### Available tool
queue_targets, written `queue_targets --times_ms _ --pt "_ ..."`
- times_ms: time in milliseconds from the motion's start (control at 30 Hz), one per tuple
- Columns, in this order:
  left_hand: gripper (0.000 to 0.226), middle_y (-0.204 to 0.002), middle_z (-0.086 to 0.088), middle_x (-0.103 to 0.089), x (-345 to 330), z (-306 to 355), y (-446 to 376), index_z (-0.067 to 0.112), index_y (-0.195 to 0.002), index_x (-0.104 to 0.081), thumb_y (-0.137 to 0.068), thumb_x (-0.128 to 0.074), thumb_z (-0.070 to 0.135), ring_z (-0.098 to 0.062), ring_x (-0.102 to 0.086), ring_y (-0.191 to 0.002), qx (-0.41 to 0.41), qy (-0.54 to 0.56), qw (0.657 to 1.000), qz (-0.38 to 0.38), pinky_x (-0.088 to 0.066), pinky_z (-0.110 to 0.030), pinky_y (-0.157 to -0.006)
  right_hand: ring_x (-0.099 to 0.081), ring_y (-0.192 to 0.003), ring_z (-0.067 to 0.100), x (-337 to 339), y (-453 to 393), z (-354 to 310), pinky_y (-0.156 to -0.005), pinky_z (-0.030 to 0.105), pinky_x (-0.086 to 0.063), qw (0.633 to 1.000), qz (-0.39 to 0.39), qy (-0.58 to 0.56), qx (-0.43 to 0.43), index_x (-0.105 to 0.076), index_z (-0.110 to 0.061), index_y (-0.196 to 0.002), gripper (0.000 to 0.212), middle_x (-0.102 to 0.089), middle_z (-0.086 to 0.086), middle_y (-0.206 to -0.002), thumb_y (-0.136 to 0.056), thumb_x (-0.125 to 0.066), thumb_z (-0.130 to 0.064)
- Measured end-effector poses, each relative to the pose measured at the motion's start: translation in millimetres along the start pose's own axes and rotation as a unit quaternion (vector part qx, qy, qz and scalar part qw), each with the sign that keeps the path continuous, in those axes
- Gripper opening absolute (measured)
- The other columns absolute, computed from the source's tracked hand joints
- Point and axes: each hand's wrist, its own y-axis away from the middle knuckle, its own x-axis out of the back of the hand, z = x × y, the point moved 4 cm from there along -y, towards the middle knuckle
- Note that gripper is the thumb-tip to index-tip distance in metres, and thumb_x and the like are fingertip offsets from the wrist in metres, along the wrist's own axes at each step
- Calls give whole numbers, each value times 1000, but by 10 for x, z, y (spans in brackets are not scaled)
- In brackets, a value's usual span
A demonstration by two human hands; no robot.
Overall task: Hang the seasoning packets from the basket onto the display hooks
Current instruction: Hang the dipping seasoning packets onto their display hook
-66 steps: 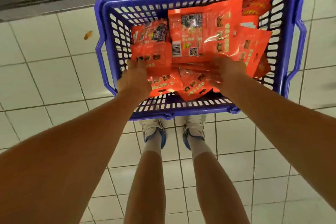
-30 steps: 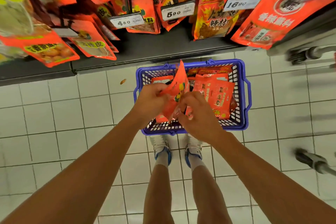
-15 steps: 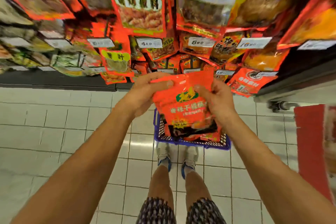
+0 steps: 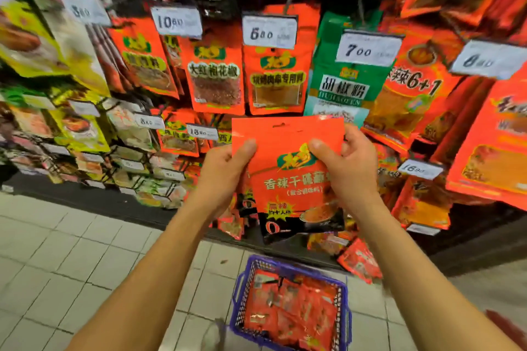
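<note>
Two hands hold one red packet (image 4: 288,168) upright at the middle of the view, in front of the hanging display: the left hand (image 4: 225,177) grips its edge at nine o'clock with the thumb laid across the front, and the right hand (image 4: 346,171) grips the edge at three o'clock, thumb on the front and fingers curled behind. More packet edges show under and behind it at seven o'clock, so it may be a small stack; how many cannot be told. The packet is a flat, glossy plastic pouch, red above and black at the bottom, with a small hang slot (image 4: 281,124) near its top edge. One blue basket (image 4: 289,268) of latticed plastic sits on the tiled floor (image 4: 71,259) at six o'clock, its lower rim cut off by the frame; the red packets heaped in it overlap too much to count. At twelve o'clock hang four legible pouches in a row, three red and one green pouch (image 4: 340,85), each under a white price tag (image 4: 269,31). The hooks themselves are mostly hidden behind tags and pouches. The display at nine o'clock is blurred, and the pouches at three o'clock are cut off.
</note>
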Motion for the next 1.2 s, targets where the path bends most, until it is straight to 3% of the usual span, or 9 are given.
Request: queue_targets --times_ms 133,367,533,633,733,833,1000,1100,1200 --pt "29 -86 -4 -75 287 703 -200 21 -81 -81 -86 -61 41 -19 -68 -79 -45 48 998 -6 -57 -39 -73 -73 -84 8 -285 -295 -637 -78 28 -59 997 17 -2 72 -65 -25 -97 20 -77 -15 -90 -81 -75 -19" --pt "25 -83 -1 -78 1121 1771 -640 22 -84 -78 -99 -60 30 -17 -71 -73 -159 41 983 84 -60 -42 -73 -68 -71 13 -924 -847 -1547 -67 34 -56 987 32 43 151 -71 -21 -85 16 -76 -1 -80 -74 -76 -32" --pt "25 -92 -16 -76 1727 2231 -941 20 -84 -77 -98 -62 33 -30 -70 -82 -179 44 977 106 -55 -67 -82 -72 -70 14 -1237 -1325 -1829 -65 35 -59 989 61 -15 134 -73 -27 -80 13 -77 -5 -80 -68 -77 -26" --pt "23 -80 -8 -76 1966 2363 -1111 16 -81 -73 -98 -63 28 -24 -71 -71 -192 65 972 117 -59 -55 -73 -71 -66 13 -1423 -1542 -1972 -60 33 -58 988 78 -33 133 -75 -39 -76 19 -77 -5 -77 -68 -76 -22" --pt "23 -75 -3 -77 2127 2451 -1263 15 -79 -73 -98 -64 25 -17 -73 -64 -207 69 969 116 -61 -38 -62 -70 -60 14 -1573 -1744 -2071 -56 31 -55 986 107 -53 120 -75 -28 -71 5 -75 -3 -69 -67 -76 -25" --pt "26 -78 -6 -78 2286 2530 -1408 18 -75 -76 -95 -67 32 -21 -75 -68 -195 56 972 115 -62 -41 -64 -73 -62 18 -1739 -1914 -2139 -54 36 -58 985 129 -29 109 -73 -18 -73 17 -76 0 -71 -67 -79 -33" --pt "26 -79 -7 -78 2245 2632 -1558 23 -75 -76 -95 -66 36 -22 -76 -68 -198 28 977 68 -60 -37 -57 -75 -74 30 -2023 -2062 -2225 -71 54 -61 981 163 12 109 -72 -15 -77 26 -76 3 -75 -74 -79 -40" --pt "28 -80 -9 -78 2129 2671 -1609 19 -74 -73 -95 -65 36 -24 -75 -69 -200 25 978 57 -61 -41 -63 -74 -72 27 -2083 -2118 -2245 -70 51 -62 978 180 6 105 -73 -17 -75 25 -76 0 -73 -73 -80 -41" --pt "25 -82 -9 -78 2019 2708 -1633 16 -85 -72 -97 -64 36 -24 -76 -72 -195 34 979 39 -61 -39 -64 -71 -66 16 -2098 -2147 -2256 -61 36 -57 973 195 14 123 -73 -27 -68 18 -74 -9 -67 -72 -79 -43"
